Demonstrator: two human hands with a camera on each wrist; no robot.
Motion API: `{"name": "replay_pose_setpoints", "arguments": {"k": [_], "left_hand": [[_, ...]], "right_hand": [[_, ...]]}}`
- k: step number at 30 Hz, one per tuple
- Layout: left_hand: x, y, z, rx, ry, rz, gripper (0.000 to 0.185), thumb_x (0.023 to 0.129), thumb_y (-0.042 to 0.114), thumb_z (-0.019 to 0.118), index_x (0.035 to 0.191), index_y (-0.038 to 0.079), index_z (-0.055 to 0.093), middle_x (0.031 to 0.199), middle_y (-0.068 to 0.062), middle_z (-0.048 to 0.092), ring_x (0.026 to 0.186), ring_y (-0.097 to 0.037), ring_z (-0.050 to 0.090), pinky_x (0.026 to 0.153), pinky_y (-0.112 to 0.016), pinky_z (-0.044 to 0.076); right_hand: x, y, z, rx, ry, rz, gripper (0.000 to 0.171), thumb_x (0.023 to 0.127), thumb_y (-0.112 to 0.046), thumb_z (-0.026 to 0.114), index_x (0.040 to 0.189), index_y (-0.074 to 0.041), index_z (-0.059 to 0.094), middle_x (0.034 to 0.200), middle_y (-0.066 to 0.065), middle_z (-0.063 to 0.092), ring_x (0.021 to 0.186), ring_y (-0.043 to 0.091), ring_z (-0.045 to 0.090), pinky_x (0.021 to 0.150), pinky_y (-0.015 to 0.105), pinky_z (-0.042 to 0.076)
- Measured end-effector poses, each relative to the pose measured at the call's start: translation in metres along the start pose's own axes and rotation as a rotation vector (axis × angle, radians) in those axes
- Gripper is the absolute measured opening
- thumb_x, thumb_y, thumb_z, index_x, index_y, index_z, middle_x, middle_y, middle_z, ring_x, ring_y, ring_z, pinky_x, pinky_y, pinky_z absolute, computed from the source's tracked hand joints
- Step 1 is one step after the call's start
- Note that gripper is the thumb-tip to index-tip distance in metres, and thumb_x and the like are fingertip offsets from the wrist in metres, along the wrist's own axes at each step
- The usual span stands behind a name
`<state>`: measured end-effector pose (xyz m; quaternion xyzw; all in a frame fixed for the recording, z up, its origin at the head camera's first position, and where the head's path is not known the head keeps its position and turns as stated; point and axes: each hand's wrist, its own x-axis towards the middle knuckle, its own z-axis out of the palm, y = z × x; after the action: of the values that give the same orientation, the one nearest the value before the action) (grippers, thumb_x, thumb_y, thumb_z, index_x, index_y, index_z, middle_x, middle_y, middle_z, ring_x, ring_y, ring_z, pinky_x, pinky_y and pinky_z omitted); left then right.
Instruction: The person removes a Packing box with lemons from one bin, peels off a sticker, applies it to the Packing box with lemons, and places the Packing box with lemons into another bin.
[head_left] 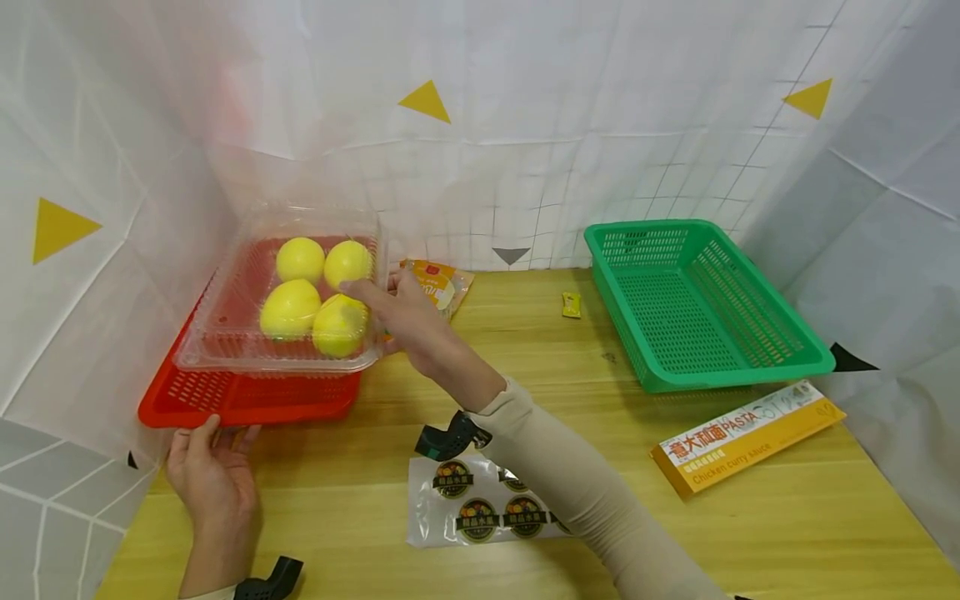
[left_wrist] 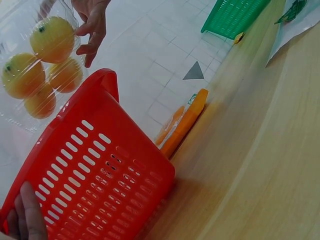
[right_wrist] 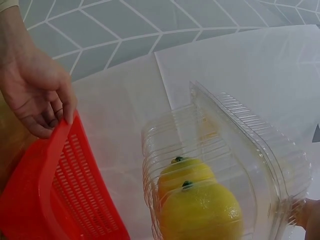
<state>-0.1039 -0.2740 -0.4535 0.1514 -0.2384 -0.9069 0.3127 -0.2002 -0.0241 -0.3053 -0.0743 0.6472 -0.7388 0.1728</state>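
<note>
The right hand (head_left: 408,312) grips the clear plastic clamshell box of yellow lemons (head_left: 288,292) over the red slotted plastic basket (head_left: 247,396); the left hand (head_left: 213,471) apparently curls fingers over the basket's near rim.

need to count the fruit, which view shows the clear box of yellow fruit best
The head view: the whole clear box shows there, with four yellow fruit inside, gripped by the right hand above the red basket. The left wrist view catches it in a corner. The right wrist view is close but shows only two fruit.
</note>
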Motion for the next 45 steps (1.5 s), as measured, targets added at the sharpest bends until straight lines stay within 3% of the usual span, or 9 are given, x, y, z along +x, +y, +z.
{"name": "replay_pose_setpoints", "arguments": {"k": [6, 13, 17, 25, 36, 45], "left_hand": [[0.0, -0.001, 0.0, 0.01, 0.0, 0.003, 0.04, 0.1, -0.006, 0.061, 0.139, -0.006, 0.052, 0.154, -0.02, 0.048, 0.087, -0.034, 0.071, 0.068, -0.044, 0.062], [0.001, 0.0, 0.0, 0.009, 0.013, -0.014, 0.041, 0.1, -0.005, 0.062, 0.139, -0.004, 0.053, 0.153, -0.019, 0.049, 0.087, -0.034, 0.072, 0.068, -0.043, 0.062], [0.001, 0.0, 0.0, 0.013, 0.02, -0.017, 0.04, 0.1, -0.004, 0.063, 0.139, -0.004, 0.053, 0.153, -0.019, 0.049, 0.087, -0.034, 0.071, 0.068, -0.043, 0.062], [0.002, 0.0, 0.0, 0.003, 0.024, -0.007, 0.038, 0.099, -0.005, 0.062, 0.136, -0.007, 0.053, 0.153, -0.019, 0.048, 0.085, -0.034, 0.07, 0.064, -0.042, 0.063], [0.0, 0.001, 0.0, 0.014, 0.043, -0.022, 0.048, 0.098, -0.003, 0.066, 0.145, -0.001, 0.053, 0.148, -0.013, 0.056, 0.093, -0.034, 0.07, 0.068, -0.043, 0.062], [0.0, 0.0, 0.0, 0.016, 0.027, -0.019, 0.048, 0.099, -0.003, 0.064, 0.146, 0.0, 0.052, 0.151, -0.013, 0.053, 0.106, -0.035, 0.068, 0.07, -0.043, 0.062]], "right_hand": [[-0.003, 0.0, -0.003, -0.016, 0.015, 0.003, 0.05, 0.093, -0.042, 0.075, 0.113, -0.007, 0.046, 0.109, 0.007, 0.046, 0.099, 0.021, 0.048, 0.065, 0.038, 0.054], [-0.007, 0.003, -0.009, -0.026, 0.032, 0.015, 0.053, 0.093, -0.042, 0.076, 0.117, -0.005, 0.047, 0.11, 0.007, 0.045, 0.096, 0.021, 0.048, 0.066, 0.04, 0.055], [-0.009, 0.004, -0.011, -0.033, 0.041, 0.029, 0.056, 0.092, -0.043, 0.077, 0.12, -0.006, 0.045, 0.115, 0.01, 0.045, 0.104, 0.024, 0.049, 0.075, 0.048, 0.059], [-0.011, 0.004, -0.014, -0.064, 0.05, 0.043, 0.057, 0.092, -0.046, 0.076, 0.119, -0.006, 0.045, 0.119, 0.011, 0.046, 0.116, 0.027, 0.05, 0.079, 0.053, 0.059], [-0.017, 0.006, -0.019, -0.073, 0.051, 0.05, 0.06, 0.092, -0.047, 0.076, 0.122, -0.007, 0.044, 0.117, 0.011, 0.044, 0.116, 0.027, 0.047, 0.08, 0.052, 0.057], [-0.021, 0.008, -0.028, -0.064, 0.043, 0.023, 0.059, 0.093, -0.046, 0.074, 0.124, -0.006, 0.045, 0.123, 0.011, 0.045, 0.117, 0.029, 0.048, 0.081, 0.054, 0.057]]}}
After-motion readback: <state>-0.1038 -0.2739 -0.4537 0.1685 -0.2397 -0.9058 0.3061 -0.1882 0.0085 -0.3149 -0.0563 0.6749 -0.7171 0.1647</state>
